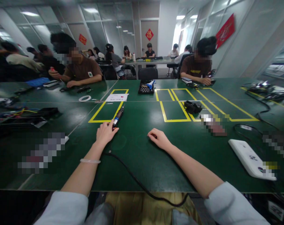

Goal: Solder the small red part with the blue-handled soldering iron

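So the left hand [104, 133] has what looks like a loose grasp on the back end of a pen-shaped driver [118, 116], thumb and forefinger either side. The driver lies left of centre on the green table [137, 162], tip pointing up the frame, just beside the yellow tape [100, 121]. Right hand [160, 139] is loosely clenched near the centre, nothing visible in it. Honestly, that left grip seems too far back for good control; fingers further round the barrel would steady the tip imo. Also mind the black cable [132, 175] looping toward the bottom edge, slack is good but it could snag a forearm. Can't tell if it joins the driver. Black part [192, 107] sits right of centre, well apart from both hands.
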The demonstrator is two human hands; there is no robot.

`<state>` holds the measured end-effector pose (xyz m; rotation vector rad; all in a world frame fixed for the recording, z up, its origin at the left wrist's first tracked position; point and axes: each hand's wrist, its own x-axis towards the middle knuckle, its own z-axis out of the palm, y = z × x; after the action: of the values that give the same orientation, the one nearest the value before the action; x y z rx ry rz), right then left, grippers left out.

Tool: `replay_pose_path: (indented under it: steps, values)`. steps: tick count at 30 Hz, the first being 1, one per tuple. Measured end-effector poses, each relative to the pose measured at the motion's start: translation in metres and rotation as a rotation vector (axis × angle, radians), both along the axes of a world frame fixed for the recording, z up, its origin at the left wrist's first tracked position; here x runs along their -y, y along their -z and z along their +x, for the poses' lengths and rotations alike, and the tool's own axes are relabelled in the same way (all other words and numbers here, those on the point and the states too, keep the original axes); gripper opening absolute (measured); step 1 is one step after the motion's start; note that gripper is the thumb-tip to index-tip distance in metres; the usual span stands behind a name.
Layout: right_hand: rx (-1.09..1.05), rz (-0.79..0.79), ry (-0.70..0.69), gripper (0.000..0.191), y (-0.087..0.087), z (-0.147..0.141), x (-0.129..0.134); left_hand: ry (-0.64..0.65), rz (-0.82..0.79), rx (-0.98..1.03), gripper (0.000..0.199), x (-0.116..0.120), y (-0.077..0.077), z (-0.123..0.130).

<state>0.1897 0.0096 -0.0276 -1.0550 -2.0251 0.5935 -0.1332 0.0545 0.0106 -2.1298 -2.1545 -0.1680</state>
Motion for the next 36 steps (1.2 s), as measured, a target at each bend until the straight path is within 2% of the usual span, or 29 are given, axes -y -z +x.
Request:
replay_pose_path:
  steps: [6, 9, 12, 14, 18, 24, 27, 30, 32, 34, 36]
  values:
    - [0.004, -0.002, 0.001, 0.012, -0.001, 0.0, 0.001, -0.303, -0.001, 0.021, 0.065, -0.01, -0.005, -0.071]
    - [0.007, -0.009, 0.003, 0.012, -0.003, 0.001, 0.002, -0.444, 0.034, 0.02, 0.06, -0.009, -0.004, -0.094]
    - [0.004, -0.017, 0.004, 0.012, -0.005, 0.001, 0.002, -0.562, 0.057, 0.021, 0.055, -0.007, -0.001, -0.107]
    - [0.003, -0.022, 0.004, 0.012, -0.005, 0.001, 0.002, -0.566, 0.1, 0.013, 0.053, -0.004, 0.001, -0.109]
    - [0.005, -0.016, -0.001, 0.012, -0.003, 0.0, 0.001, -0.46, 0.198, 0.007, 0.052, 0.0, 0.001, -0.106]
    - [0.005, -0.014, -0.003, 0.013, -0.001, 0.001, 0.0, -0.486, 0.182, 0.096, 0.036, 0.002, -0.004, -0.101]
    - [-0.006, -0.022, -0.004, 0.013, -0.001, 0.0, -0.001, -0.387, 0.298, 0.195, 0.035, -0.001, -0.004, -0.088]
    - [-0.023, -0.043, -0.006, 0.014, -0.001, -0.001, -0.002, -0.112, 0.303, 0.456, 0.035, -0.006, 0.0, -0.051]
    - [-0.037, -0.066, -0.008, 0.014, -0.001, -0.001, -0.002, 0.128, 0.16, 0.635, 0.035, -0.006, 0.002, -0.014]
    - [-0.065, -0.1, -0.016, 0.013, -0.001, -0.001, -0.001, 0.346, -0.017, 0.717, 0.036, -0.003, 0.002, 0.028]
    - [-0.115, -0.138, -0.04, 0.014, -0.001, -0.001, 0.001, 0.506, -0.168, 0.763, 0.036, 0.004, 0.001, 0.067]
